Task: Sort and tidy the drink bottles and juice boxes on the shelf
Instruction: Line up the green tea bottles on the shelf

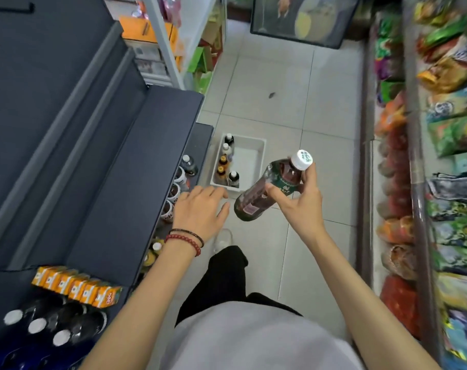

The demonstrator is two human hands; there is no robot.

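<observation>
Shelf (115, 161) restock: bottle (249, 201) in hand

Juice boxes (77, 285) line its near tier. A bin (256, 145) on the floor by its far end holds more bottles. The tilted bottle hangs over the aisle, right hand (307, 201) gripping its neck. Left hand (200, 212) hovers spread, empty, by the shelf edge. Likely the placing step: next, find its matching row and stand it upright.

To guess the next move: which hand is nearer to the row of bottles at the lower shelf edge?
Left. The left hand hovers open beside the row of bottles; the right hand is out over the aisle, holding a brown bottle.
</observation>
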